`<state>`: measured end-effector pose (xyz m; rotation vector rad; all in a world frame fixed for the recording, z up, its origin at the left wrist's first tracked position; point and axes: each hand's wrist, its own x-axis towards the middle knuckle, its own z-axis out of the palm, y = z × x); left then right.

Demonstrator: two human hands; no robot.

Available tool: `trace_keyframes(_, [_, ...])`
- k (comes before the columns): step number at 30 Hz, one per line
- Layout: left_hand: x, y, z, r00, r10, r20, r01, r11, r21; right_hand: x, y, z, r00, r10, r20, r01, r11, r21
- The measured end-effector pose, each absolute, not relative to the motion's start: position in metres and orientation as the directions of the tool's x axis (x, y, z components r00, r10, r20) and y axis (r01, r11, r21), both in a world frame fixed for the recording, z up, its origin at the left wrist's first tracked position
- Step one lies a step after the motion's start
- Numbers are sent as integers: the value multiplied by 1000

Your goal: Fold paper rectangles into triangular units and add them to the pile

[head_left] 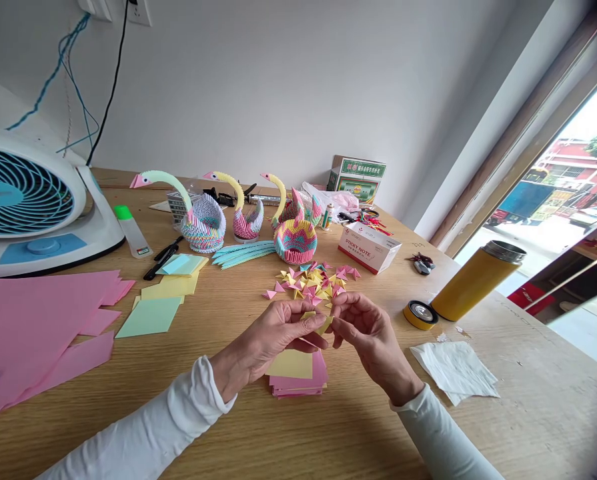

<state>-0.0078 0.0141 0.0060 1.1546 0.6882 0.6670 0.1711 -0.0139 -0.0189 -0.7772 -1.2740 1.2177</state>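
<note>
Seen from the head camera, a person in white sleeves works at a wooden counter (228, 427), the left hand (273, 333) and right hand (365, 330) meeting at lower centre of the frame, fingers closed narrowly to pinch a small yellow paper piece (323, 325) between them. The piece is held just above the counter, gripped by fingertips on both sides and partly hidden by them. Directly below the hands lies a stack of paper squares (295, 373), a yellow sheet on top of pink ones. Just beyond the fingertips, toward centre frame, is a loose pile of folded triangles (313, 281) in pink and yellow. Behind it stand three paper swans (203, 223), with a sticky note box (368, 247) to their right. At right of the frame a yellow flask (478, 280) lies tilted beside a tape roll (421, 314), and a white tissue (453, 370) lies near the right wrist. At left, large pink sheets (28, 327) spread across the counter, green and yellow notes (151, 315) beside them, and a white fan (28, 200) fills the upper left. Nothing stands between the hands and the stack.
</note>
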Motion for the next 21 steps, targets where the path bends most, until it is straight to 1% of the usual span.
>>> trace_keyframes(3, [-8,15,7,615,776,-136,-39,202,979,171,-13,-20,-125,950,287,-230,253,-940])
trace_keyframes(5, [-7,16,7,584,804,-108,31,111,993,171,-12,-21,-115,952,285,-227,254,-940])
trace_keyframes(8, [-7,16,6,556,831,-18,111,-52,992,172,-10,-24,-90,963,254,-226,228,-947])
trace_keyframes(13, [-6,15,2,521,841,146,144,-255,956,171,-10,-23,-85,976,201,-211,179,-961])
trace_keyframes(16, [-5,16,-2,490,851,189,149,-295,944,168,-12,-20,-82,975,206,-182,188,-965])
trace_keyframes(21, [-3,14,-3,469,863,186,149,-285,947,165,-13,-20,-81,975,207,-185,189,-964])
